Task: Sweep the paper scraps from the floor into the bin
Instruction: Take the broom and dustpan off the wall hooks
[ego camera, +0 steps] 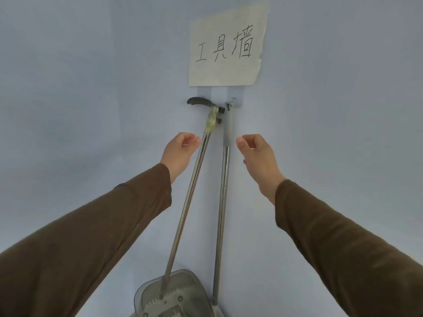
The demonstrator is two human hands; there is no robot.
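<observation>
1. The pale blue wall (91, 88) fills my view, with a cream paper sign hand-lettered in black (225, 46) stuck above a small grey wall-mounted hook rack (219, 97). No floor, paper scraps or bin show here, so I cannot tell where they lie — the sweeping has not begun.
2. From the rack hang my two tools: the long-handled grey plastic dustpan (169, 296), its metal pole slanting up to a dark curved grip wrapped in clear tape, and just to its right the straight metal-and-grey-plastic broom pole (221, 202), hanging nearly upright; its head is out of view.
3. My left hand (179, 152) is loosely curled and empty, fingertips just beside the dustpan pole, perhaps brushing it.
4. My right hand (257, 154) is likewise half-open and holds nothing, close to the broom pole but apart from it.
5. To do this step well, I judge I should close each hand fully around its pole below the rack, then lift straight up to clear the hooks — the slanted dustpan may swing and knock the broom if I tug sideways.
</observation>
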